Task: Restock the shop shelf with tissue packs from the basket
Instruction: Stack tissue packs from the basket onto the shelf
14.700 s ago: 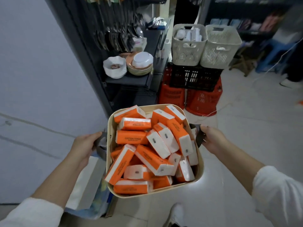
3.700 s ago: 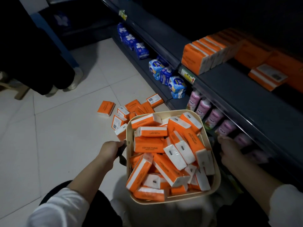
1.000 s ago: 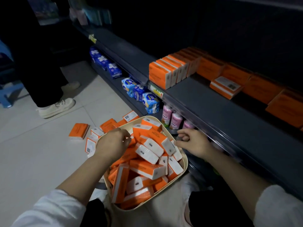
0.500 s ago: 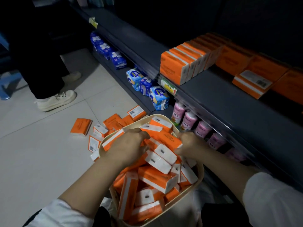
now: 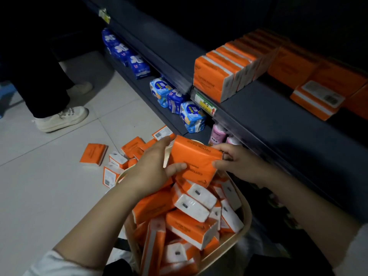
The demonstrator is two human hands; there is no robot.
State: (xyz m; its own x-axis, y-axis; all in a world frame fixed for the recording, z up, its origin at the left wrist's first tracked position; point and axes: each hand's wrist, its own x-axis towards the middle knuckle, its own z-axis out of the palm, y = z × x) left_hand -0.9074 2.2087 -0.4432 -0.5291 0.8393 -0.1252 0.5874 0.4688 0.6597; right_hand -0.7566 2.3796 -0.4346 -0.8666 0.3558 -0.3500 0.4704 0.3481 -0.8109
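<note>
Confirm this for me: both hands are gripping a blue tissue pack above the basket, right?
Not quite: the pack is orange, not blue. The head view shows the left hand and right hand gripping an orange tissue pack above the basket.

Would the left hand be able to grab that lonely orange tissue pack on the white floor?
Probably not yet: the left hand is busy gripping another orange tissue pack over the tan basket. Nothing blocks the lone orange pack on the floor, though.

Dim shop light; pale tiled floor [image 5: 49, 186] brightest, dark grey metal shelf [image 5: 278, 126] recess nearly black. Corners vignetted, wide-angle bending at edges.
</note>
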